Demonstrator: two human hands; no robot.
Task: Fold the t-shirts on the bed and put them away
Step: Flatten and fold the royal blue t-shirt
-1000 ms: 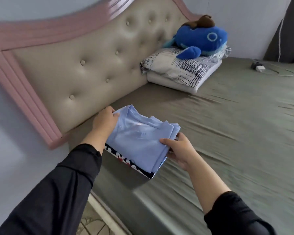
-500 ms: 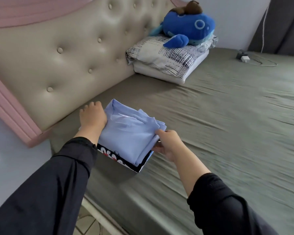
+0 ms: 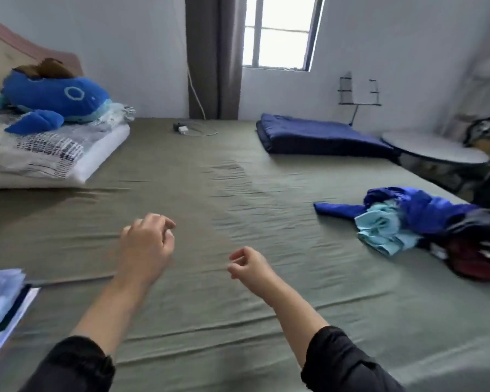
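Both hands free over bed: left hand and right hand loosely curled, gripping nothing. Unfolded shirts heaped far right, folded stack at left edge.

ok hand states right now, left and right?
Left hand: open, fingers loosely curled, holding nothing, above the bed sheet.
Right hand: open, fingers loosely curled, holding nothing.
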